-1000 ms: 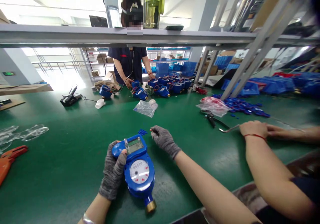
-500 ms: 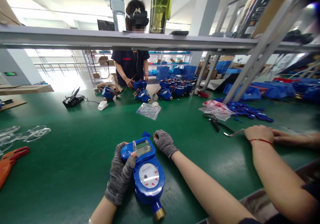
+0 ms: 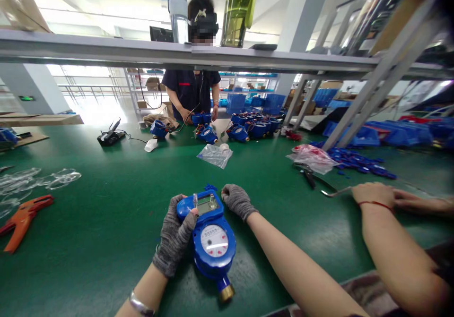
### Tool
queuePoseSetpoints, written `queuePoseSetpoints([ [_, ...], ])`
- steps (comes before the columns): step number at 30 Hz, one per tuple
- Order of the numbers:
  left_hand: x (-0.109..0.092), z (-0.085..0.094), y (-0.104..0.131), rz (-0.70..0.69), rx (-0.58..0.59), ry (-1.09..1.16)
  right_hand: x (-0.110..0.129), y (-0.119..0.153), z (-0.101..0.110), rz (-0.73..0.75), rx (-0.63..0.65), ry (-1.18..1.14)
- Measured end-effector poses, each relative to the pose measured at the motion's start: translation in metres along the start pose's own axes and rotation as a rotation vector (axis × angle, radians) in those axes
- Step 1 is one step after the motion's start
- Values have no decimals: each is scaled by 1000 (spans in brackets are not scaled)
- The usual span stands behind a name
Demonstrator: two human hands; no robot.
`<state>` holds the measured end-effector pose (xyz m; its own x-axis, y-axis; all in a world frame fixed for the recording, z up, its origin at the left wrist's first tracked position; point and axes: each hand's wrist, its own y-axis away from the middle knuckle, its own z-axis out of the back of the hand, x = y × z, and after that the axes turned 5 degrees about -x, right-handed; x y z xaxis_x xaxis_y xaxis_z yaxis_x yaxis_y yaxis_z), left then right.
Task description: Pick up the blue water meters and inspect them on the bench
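A blue water meter (image 3: 214, 262) with a white round dial, a small display and a brass threaded end lies on the green table in front of me. My left hand (image 3: 174, 234), in a grey fingerless glove, grips its display end from the left, with the thumb on top by the display. A clear piece (image 3: 195, 201) stands out at the display's left side. My right hand (image 3: 239, 201), gloved alike, rests on the table just right of the display, fingers curled; anything inside them is hidden. Small blue parts (image 3: 210, 187) lie between that hand and the meter's far edge.
Orange-handled cutters (image 3: 26, 218) and clear rings (image 3: 64, 179) lie left. Ahead are a plastic bag (image 3: 215, 155) and several blue meters (image 3: 248, 127). At right rest another person's arms (image 3: 376, 201), pliers (image 3: 308, 176) and blue parts (image 3: 358, 160). A shelf (image 3: 124, 47) crosses above; a co-worker (image 3: 195, 92) stands behind.
The view has shifted slightly, so the scene sits farther right. Digits that showed on the meter's display can no longer be made out. Both my hands keep nearly the same pose.
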<state>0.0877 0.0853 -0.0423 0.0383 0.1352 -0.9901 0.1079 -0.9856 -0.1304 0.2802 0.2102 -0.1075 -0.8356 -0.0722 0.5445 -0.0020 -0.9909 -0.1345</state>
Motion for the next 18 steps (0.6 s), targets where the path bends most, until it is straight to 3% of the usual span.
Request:
queuePoseSetpoints([
  [4,3,0,0,-19,-24,12,-5,-8,2,-3,39,-75],
  [7,2,0,0,-28,26,52,-2,0,21,25,55,-212],
  [12,1,1,0,-68,5,-6,45,68,83,298,83,-747],
  [15,3,2,-2,-59,-21,-49,79,106,100,477,118,-651],
  [18,2,2,-3,-35,-13,-56,97,119,91,582,19,-488],
])
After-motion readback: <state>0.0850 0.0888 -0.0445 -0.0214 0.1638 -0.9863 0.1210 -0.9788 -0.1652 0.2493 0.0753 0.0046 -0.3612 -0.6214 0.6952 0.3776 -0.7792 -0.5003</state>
